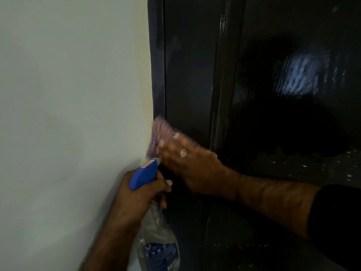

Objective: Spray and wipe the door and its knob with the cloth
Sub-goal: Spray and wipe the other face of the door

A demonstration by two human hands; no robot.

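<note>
A glossy black door [273, 114] fills the right half of the view, with wet droplets low on its right side. My right hand [187, 165] presses a purple cloth [161, 133] against the door's left edge by the dark frame [157, 65]; hand and cloth are motion-blurred. Just below, my left hand [136, 194] grips a clear spray bottle [158, 241] with a blue trigger head [143, 174], its nozzle pointing up toward the cloth. No knob shows in this view.
A plain pale wall [74, 114] covers the left half, meeting the door frame along a vertical line. A light reflection [304, 75] shines on the door's upper right.
</note>
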